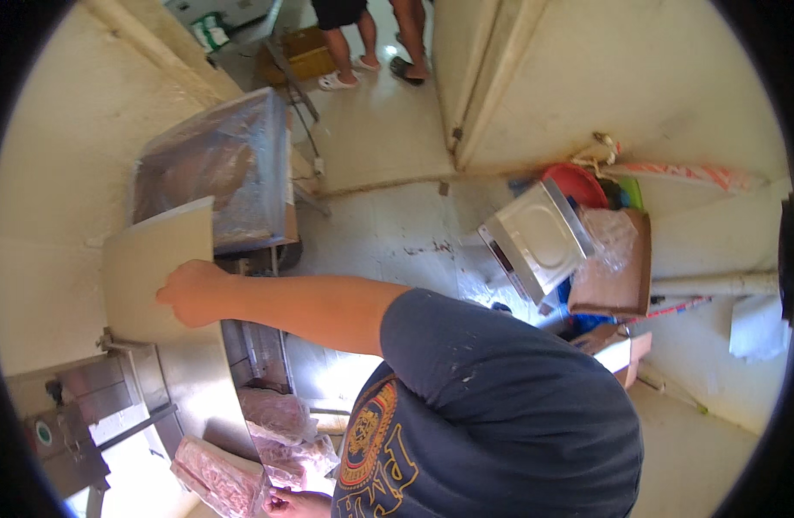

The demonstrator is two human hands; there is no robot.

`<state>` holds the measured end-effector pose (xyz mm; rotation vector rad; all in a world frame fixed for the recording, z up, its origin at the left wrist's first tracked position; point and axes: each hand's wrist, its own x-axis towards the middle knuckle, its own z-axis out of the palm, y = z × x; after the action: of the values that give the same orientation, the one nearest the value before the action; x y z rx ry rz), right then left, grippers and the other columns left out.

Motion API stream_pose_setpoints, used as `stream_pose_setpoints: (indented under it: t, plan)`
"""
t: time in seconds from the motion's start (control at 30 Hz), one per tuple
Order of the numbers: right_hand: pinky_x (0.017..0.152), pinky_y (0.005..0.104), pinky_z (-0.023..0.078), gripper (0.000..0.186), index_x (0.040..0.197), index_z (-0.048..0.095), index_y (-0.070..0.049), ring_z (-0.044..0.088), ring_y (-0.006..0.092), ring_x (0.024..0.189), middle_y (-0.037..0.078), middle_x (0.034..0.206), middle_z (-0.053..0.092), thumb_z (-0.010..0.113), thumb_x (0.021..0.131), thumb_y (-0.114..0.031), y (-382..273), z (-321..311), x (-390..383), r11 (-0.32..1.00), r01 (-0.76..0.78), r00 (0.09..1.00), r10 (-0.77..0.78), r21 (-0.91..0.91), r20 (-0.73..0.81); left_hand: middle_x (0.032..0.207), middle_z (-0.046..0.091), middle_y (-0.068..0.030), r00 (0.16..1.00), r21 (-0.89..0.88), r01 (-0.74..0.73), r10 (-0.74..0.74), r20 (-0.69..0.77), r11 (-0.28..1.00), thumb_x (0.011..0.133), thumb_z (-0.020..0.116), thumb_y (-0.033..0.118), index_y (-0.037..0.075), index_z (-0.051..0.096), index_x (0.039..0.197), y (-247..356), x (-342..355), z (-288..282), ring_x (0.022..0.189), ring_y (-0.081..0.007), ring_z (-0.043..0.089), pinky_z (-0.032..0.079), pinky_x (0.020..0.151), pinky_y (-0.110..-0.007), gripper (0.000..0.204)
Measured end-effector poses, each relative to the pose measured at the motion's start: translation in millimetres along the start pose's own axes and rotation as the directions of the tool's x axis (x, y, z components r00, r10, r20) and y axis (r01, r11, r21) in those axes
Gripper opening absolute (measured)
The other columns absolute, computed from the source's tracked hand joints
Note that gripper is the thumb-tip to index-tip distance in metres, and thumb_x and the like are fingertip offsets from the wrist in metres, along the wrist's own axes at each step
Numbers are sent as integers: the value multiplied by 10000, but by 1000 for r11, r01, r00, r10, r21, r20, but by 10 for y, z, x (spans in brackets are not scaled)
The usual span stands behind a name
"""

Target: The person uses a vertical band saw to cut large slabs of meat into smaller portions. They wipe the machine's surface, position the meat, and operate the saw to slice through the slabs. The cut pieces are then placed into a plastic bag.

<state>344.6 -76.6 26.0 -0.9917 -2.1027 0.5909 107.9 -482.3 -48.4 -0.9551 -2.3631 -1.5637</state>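
Note:
My left hand (pixel 300 503), at the lower edge, pinches the corner of a clear-wrapped pack of pink sliced meat (pixel 217 476). That pack lies tilted at the lower end of a long metal panel (pixel 177 363). Two more wrapped meat packs sit beside it, one reddish (pixel 276 416) and one paler (pixel 295 457). My right arm stretches to the left, and my right hand (pixel 196 293) is curled into a fist over the upper part of the panel. Whatever that fist may hold is hidden, and I cannot tell whether it touches the metal.
Left of the panel stands a metal machine part (pixel 69 440). A box lined with clear plastic (pixel 211 164) is beyond the panel. Across the floor are a tilted metal appliance (pixel 539 237), a red basin (pixel 574 184) and cardboard (pixel 617 276). Other people's legs (pixel 354 43) show at the top.

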Motion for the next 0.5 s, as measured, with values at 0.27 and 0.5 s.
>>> stream_pose_setpoints:
  t: [0.27, 0.5]
  plan:
    - [845, 526, 541, 249, 1087, 712, -104, 688, 382, 950, 159, 969, 707, 582, 889, -183, -109, -67, -61, 1000, 18, 1000, -18, -14, -9, 1007, 521, -77, 993, 54, -95, 98, -60, 994, 1016, 696, 323, 15, 547, 1127, -81, -69, 28, 893, -200, 483, 443, 836, -353, 359]
    - [797, 509, 554, 239, 1099, 704, -114, 693, 346, 905, 137, 901, 694, 587, 903, -185, -117, -82, -102, 998, 48, 995, -52, -41, -80, 1032, 517, -113, 998, 180, -4, 15, -61, 984, 1005, 697, 364, -6, 536, 1140, 139, -142, -15, 930, -247, 493, 445, 888, -394, 425]
